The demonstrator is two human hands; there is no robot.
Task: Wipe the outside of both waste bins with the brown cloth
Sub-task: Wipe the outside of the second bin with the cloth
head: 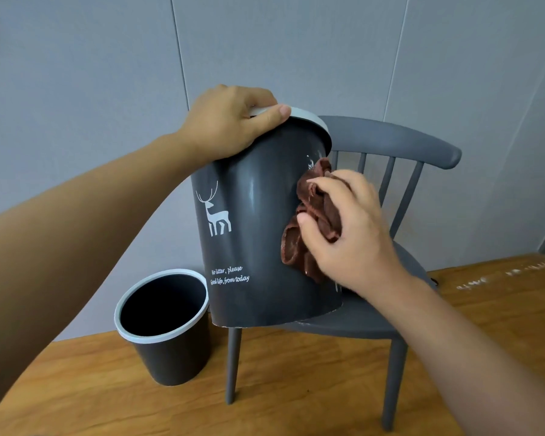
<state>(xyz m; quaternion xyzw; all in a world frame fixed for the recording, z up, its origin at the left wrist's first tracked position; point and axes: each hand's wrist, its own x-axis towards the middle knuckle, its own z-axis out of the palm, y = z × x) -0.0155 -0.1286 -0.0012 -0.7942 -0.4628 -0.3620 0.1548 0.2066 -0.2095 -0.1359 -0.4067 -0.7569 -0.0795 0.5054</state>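
So the deer-print bin sits tilted on the grey chair, left hand gripping its rim, right hand bunching the brown cloth against its right wall; bin 2 waits lower-left.

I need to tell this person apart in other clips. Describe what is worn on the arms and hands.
Nothing is worn. The left hand and right hand are bare: no gloves, rings, watch or bracelet visible. Both forearms are bare as far as the frame shows; no sleeve is in view.
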